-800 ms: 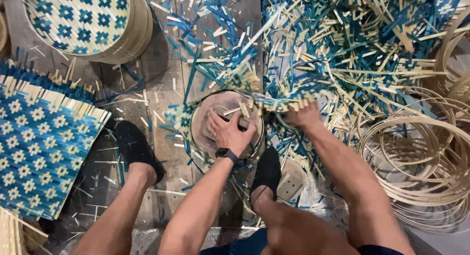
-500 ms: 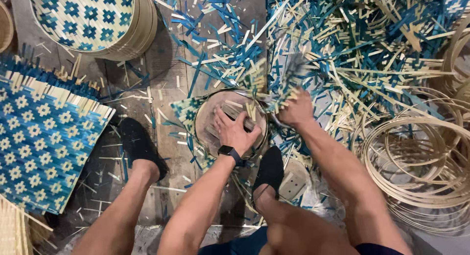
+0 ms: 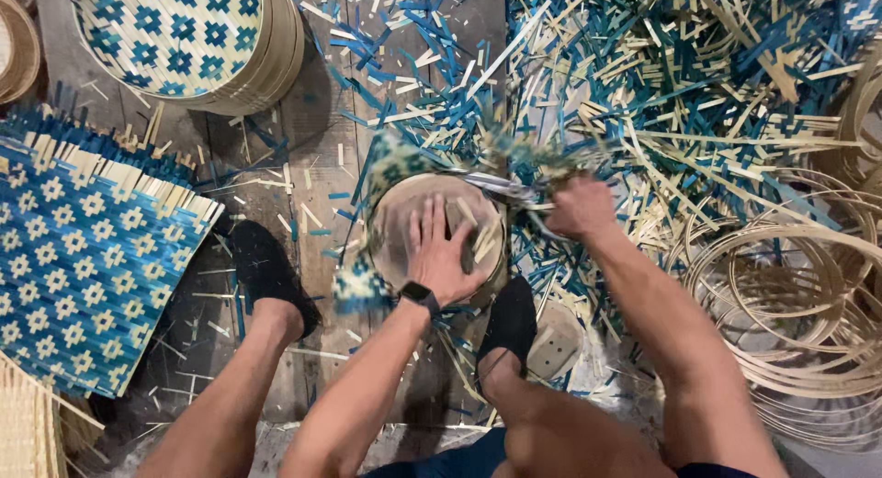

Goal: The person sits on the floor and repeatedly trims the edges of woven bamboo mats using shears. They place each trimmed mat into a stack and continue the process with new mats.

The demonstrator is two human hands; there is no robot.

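My left hand (image 3: 441, 248) lies flat, fingers spread, on a round wooden disc (image 3: 395, 225) that sits on the floor between my feet. A black watch (image 3: 420, 296) is on that wrist. Blue and cream woven strips (image 3: 360, 285) stick out from under the disc's edge. My right hand (image 3: 579, 207) is closed around metal shears (image 3: 501, 186), just right of the disc. The blades point left across the disc's upper right rim, among blurred woven ends.
A flat blue-and-white woven mat (image 3: 83, 258) lies at the left. Stacked round woven trays (image 3: 184, 37) stand at top left. Cut bamboo strips (image 3: 661, 92) are heaped at top right, and bamboo hoops (image 3: 790, 294) lie at the right. My black shoes (image 3: 266, 271) (image 3: 510, 322) flank the disc.
My right hand has risen from the strips beside the disc and now works the shears at its upper right rim. The woven edge has turned; my left hand stays pressed on the disc.
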